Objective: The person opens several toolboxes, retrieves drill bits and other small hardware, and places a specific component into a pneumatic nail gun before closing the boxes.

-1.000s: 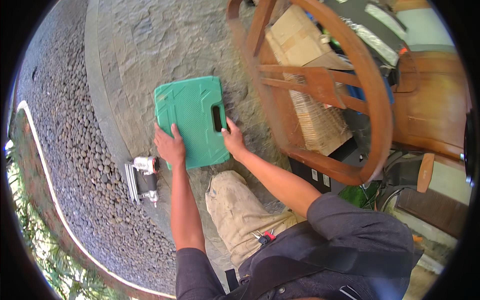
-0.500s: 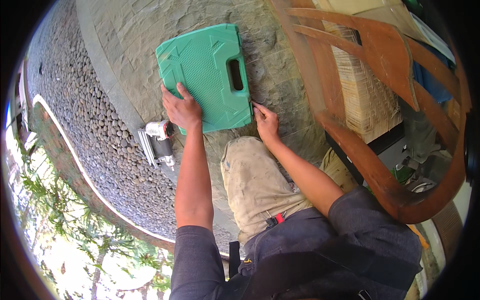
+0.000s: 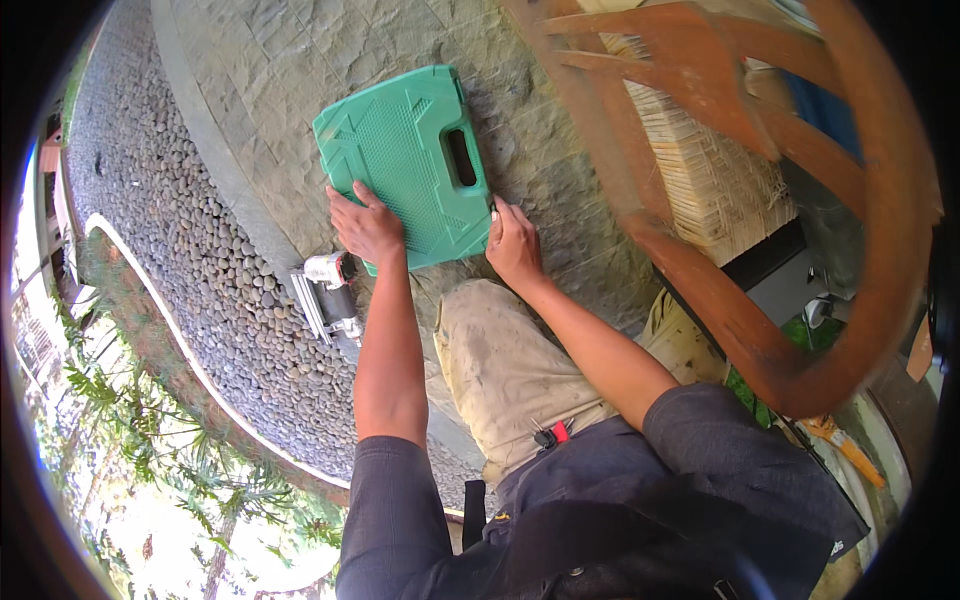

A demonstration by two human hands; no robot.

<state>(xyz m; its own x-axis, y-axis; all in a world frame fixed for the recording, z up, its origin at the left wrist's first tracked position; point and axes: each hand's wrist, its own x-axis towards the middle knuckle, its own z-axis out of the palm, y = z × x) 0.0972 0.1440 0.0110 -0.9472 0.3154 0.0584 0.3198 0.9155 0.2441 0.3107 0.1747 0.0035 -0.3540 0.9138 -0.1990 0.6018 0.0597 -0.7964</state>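
Note:
A green plastic tool case (image 3: 395,150) lies closed on the stone paving in front of me, its handle cut-out toward the right. My left hand (image 3: 368,228) rests on the near left corner of the lid, its fingers stretched out and somewhat apart. At the near right corner, my right hand (image 3: 515,245) has its fingers bent and pinched against the case's edge; the fingertips are partly hidden. Just left of my left forearm, a silver and black pneumatic nail gun (image 3: 332,293) lies at the border of the paving.
Grey pebbles (image 3: 200,240) spread along the left, bounded by a pale curved edge and plants (image 3: 150,440). A brown wooden chair (image 3: 700,290) stands close on my right, with a woven straw-coloured block (image 3: 700,180) behind its rails. My bent knee (image 3: 485,340) is just below the case.
My right hand has shifted left and slightly up along the case's near right corner, its fingers more curled. The left hand keeps its place on the lid. The whole view has tilted slightly.

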